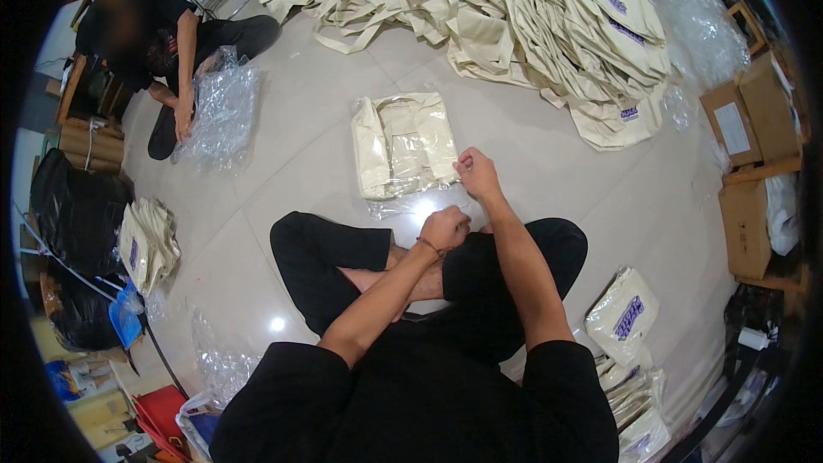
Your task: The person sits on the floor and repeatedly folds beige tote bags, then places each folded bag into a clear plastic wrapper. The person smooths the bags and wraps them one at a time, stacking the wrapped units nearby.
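A folded cream tote bag [375, 154] lies on the floor in front of my crossed legs, inside a clear plastic sleeve [403, 206] whose loose end points toward me. At its right edge, near the lower corner, my right hand [477, 174] has its thumb and fingers pinched together on the sleeve. My left hand [446, 228] is closed, nearer to me and just below the right one, over my shins. Whatever its fingers hold is too small or hidden to make out.
A big heap of cream tote bags [549, 34] covers the far floor. At the left, a person [163, 60] handles clear plastic sleeves [225, 107]. Packed bags [623, 315] lie to my right, another stack [149, 244] at the left. Cardboard boxes [754, 111] line the right side.
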`<action>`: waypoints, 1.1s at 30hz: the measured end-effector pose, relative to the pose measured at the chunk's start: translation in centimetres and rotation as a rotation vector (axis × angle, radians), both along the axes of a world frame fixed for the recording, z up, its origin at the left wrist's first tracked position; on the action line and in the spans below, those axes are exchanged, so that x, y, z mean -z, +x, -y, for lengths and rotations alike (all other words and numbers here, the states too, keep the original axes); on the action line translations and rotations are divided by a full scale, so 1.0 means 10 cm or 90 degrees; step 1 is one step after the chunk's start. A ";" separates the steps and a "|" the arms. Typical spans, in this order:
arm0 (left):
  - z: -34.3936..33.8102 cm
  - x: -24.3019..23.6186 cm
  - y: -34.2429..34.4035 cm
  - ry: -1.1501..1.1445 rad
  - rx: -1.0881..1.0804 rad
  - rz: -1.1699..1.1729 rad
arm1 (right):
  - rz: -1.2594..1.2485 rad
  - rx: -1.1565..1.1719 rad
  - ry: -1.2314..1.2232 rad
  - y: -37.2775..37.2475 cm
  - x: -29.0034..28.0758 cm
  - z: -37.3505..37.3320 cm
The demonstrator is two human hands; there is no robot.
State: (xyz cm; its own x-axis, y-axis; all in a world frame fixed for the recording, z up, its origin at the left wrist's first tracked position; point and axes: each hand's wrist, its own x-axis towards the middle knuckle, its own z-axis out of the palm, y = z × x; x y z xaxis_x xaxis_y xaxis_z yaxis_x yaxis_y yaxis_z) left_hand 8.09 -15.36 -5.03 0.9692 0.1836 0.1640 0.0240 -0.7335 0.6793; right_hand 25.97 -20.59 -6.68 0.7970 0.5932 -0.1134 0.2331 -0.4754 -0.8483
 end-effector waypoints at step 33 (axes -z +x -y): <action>-1.48 0.42 -0.45 -0.186 -0.423 -0.203 | -0.084 0.064 -0.404 0.04 -0.25 0.51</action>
